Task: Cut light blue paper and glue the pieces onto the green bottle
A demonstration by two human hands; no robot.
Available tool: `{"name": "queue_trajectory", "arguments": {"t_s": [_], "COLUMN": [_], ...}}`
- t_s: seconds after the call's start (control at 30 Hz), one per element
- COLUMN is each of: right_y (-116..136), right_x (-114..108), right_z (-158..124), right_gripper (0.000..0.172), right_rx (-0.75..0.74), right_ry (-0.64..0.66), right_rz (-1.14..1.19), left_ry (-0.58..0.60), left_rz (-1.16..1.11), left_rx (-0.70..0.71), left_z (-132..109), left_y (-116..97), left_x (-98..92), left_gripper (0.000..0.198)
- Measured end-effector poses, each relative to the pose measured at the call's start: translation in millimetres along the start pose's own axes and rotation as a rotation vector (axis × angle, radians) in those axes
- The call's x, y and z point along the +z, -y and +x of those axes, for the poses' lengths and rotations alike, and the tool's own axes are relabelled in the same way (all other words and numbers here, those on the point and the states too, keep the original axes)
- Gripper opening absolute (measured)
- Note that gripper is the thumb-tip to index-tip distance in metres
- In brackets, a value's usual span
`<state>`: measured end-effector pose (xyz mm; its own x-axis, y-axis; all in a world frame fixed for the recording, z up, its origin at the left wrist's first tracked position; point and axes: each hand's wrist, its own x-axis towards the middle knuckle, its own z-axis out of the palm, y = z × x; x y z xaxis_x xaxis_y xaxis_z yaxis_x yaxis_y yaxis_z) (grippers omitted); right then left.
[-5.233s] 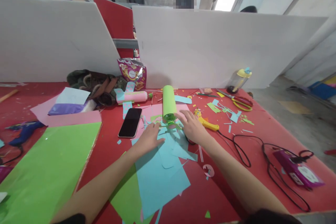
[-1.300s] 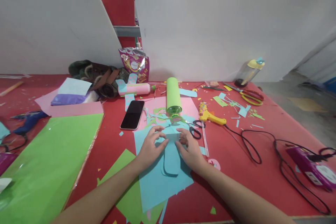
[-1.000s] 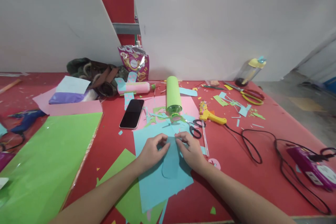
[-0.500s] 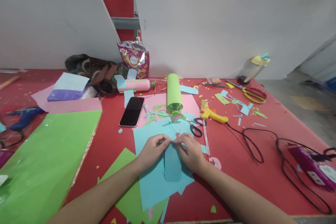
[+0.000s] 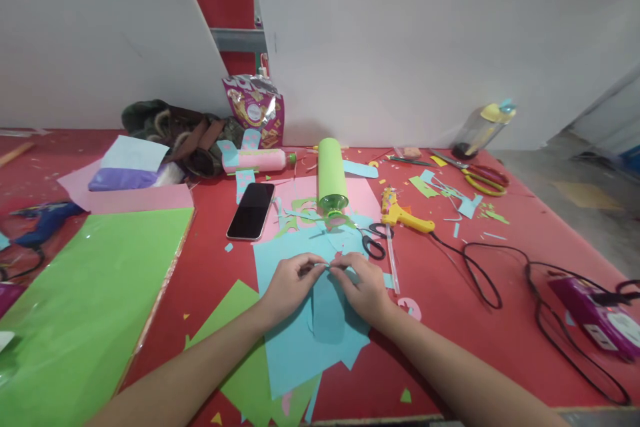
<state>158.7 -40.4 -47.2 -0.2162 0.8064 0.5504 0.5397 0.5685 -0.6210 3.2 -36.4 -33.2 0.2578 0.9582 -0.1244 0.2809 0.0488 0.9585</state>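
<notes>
Between both hands is a narrow piece of blue paper [image 5: 329, 310], its far edge pinched by the fingertips. My left hand [image 5: 295, 280] grips that edge from the left with thumb and fingers closed. From the right, my right hand [image 5: 361, 282] pinches the same edge, its fingertips almost meeting the left ones. Beneath lies a larger sheet of blue paper [image 5: 287, 360], partly over green paper [image 5: 235, 320]. Just beyond the hands, a bottle wrapped in light green paper [image 5: 331, 170] lies with its neck toward me. Black-handled scissors [image 5: 374, 247] rest right of it.
A yellow glue gun [image 5: 407, 219] trails a black cord rightward. Left of centre lie a phone [image 5: 251, 211] and a pink-wrapped bottle [image 5: 263, 161]. Red-and-yellow-handled scissors [image 5: 485, 180] and a clear bottle [image 5: 483, 130] stand farther right. A green sheet pack [image 5: 95, 287] covers the left side.
The hands stay almost in place, still pinching the blue paper. Its near end looks slightly shifted, and the fingertips have moved a little. The view has tilted very slightly.
</notes>
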Motion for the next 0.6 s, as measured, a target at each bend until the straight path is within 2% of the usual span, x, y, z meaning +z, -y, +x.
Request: {"name": "queue_trajectory", "arguments": {"t_s": [0.27,0.6], "right_y": [2.3,-2.0], "right_x": [-2.7,-0.4], "right_z": [5.6,4.4], "right_gripper": [0.017,0.016], "right_rx": [0.157,0.209], "right_ry": [0.055,0.082], "right_rz": [0.025,0.054], "left_ry": [-0.079,-0.049], "left_rz": [0.175,0.129], "left_rx": [0.116,0.085], "left_z": [-3.3,-2.8], "left_y": [-1.1,0.5], "left_x": [-0.5,-0.9], "left_gripper": [0.021,0.022]}}
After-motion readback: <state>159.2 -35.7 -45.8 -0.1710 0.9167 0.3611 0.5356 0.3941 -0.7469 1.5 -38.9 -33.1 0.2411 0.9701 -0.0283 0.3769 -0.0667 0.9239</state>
